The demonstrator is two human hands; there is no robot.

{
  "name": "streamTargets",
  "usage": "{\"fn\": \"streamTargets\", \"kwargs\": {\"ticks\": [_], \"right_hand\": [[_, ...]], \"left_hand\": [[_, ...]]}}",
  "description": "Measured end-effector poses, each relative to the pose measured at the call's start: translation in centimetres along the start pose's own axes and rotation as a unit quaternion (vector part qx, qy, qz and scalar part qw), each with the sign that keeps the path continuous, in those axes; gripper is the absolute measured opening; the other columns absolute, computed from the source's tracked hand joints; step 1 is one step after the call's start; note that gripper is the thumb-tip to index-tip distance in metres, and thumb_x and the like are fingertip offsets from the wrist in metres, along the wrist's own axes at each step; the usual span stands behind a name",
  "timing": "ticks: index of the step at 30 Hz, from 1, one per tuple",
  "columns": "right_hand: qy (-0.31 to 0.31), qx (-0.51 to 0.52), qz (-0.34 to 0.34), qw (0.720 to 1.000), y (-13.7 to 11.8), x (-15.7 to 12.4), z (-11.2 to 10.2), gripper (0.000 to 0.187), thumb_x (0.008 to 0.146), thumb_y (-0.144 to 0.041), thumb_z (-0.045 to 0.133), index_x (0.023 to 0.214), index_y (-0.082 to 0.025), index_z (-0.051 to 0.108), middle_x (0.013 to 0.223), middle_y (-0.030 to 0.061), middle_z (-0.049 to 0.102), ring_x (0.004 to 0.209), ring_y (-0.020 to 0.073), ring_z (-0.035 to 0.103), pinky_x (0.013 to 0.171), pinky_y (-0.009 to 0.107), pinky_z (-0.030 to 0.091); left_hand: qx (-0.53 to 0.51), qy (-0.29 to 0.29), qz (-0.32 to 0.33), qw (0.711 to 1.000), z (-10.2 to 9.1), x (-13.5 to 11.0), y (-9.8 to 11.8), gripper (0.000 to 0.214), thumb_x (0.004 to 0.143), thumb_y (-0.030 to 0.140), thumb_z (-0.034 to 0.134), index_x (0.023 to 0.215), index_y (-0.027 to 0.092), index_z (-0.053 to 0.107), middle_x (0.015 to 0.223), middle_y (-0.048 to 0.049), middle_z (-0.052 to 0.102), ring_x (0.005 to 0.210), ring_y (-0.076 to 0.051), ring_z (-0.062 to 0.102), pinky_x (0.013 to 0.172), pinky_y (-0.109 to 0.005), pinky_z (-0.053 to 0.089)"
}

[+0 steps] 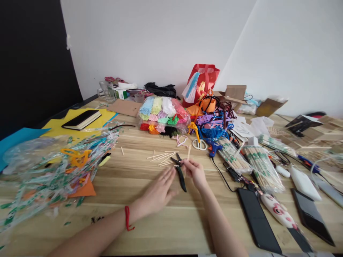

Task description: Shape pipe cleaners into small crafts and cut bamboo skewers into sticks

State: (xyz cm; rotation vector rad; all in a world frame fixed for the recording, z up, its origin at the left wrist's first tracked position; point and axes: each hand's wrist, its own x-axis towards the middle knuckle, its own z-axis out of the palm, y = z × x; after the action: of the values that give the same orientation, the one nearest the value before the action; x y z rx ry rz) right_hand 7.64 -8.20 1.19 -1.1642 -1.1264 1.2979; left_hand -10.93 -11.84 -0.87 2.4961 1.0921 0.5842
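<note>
My left hand (158,192) lies flat on the wooden table (166,228), fingers stretched toward a pair of black pliers (180,173). A red string is tied round that wrist. My right hand (195,172) is closed in a pinch just right of the pliers' head; it seems to hold a thin wooden stick, too small to be sure. Whether it also touches the pliers is unclear. Several short cut wooden sticks (162,157) lie scattered just beyond the hands.
A heap of clear plastic wrappers (50,167) covers the left. Coloured pipe cleaners in a bag (162,114), scissors (198,142), a blue glue gun (213,147) and bundles of wooden sticks (261,164) lie behind and right. Two dark phones (258,219) rest at the right front.
</note>
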Motion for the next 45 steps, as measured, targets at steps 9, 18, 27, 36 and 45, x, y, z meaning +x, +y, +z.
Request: {"fn": "streamTargets", "kwargs": {"ticks": [9, 18, 27, 36, 45], "right_hand": [[0.1, 0.013, -0.025, 0.995, 0.4, 1.3, -2.9, 0.041, 0.065, -0.05, 0.068, 0.081, -0.013, 0.065, 0.054, -0.0018, 0.053, 0.04, 0.0049, 0.029, 0.039, 0.022, 0.015], [0.08, -0.027, -0.021, 0.996, 1.1, 1.4, -1.9, 0.046, 0.063, -0.057, 0.067, 0.075, -0.013, 0.066, 0.051, -0.0027, 0.052, 0.039, 0.0051, 0.03, 0.039, 0.021, 0.018], [0.042, -0.032, 0.012, 0.999, 1.0, 0.8, 0.3, 0.051, 0.072, -0.063, 0.056, 0.074, -0.013, 0.063, 0.04, -0.0015, 0.051, 0.031, 0.0065, 0.033, 0.035, 0.021, 0.021], [-0.194, -0.075, -0.024, 0.978, 1.5, -1.6, 4.0, 0.043, 0.082, -0.057, 0.048, 0.087, -0.016, 0.06, 0.053, -0.0046, 0.048, 0.045, 0.007, 0.035, 0.044, 0.02, 0.026], [-0.077, -0.374, -0.159, 0.91, 0.4, -1.0, 1.6, 0.031, 0.086, -0.042, 0.049, 0.079, -0.018, 0.068, 0.076, 0.0051, 0.061, 0.074, 0.0177, 0.052, 0.069, 0.029, 0.039]], "left_hand": [[0.166, -0.045, 0.015, 0.985, -1.9, -3.9, -3.0, 0.067, 0.088, 0.053, 0.037, 0.143, 0.02, 0.018, 0.149, -0.0076, 0.022, 0.136, -0.021, 0.022, 0.11, -0.036, 0.021], [0.32, 0.014, -0.195, 0.927, -6.3, -4.5, -12.8, 0.077, 0.084, 0.063, 0.027, 0.136, 0.007, 0.037, 0.142, -0.0169, 0.033, 0.136, -0.03, 0.021, 0.109, -0.053, -0.004], [0.277, 0.127, -0.143, 0.942, -9.6, -2.0, -11.5, 0.054, 0.089, 0.042, 0.03, 0.128, 0.01, 0.048, 0.139, -0.0158, 0.041, 0.133, -0.032, 0.026, 0.108, -0.059, 0.006], [-0.126, 0.111, -0.194, 0.967, -6.9, 1.6, -2.3, 0.044, 0.088, 0.044, 0.036, 0.099, 0.016, 0.068, 0.067, -0.0022, 0.069, 0.053, -0.013, 0.059, 0.052, -0.021, 0.045], [-0.25, 0.163, -0.217, 0.929, -5.7, 1.4, -2.6, 0.054, 0.086, 0.052, 0.037, 0.055, 0.016, 0.065, 0.054, -0.0028, 0.062, 0.069, -0.019, 0.062, 0.073, -0.025, 0.046]]}}
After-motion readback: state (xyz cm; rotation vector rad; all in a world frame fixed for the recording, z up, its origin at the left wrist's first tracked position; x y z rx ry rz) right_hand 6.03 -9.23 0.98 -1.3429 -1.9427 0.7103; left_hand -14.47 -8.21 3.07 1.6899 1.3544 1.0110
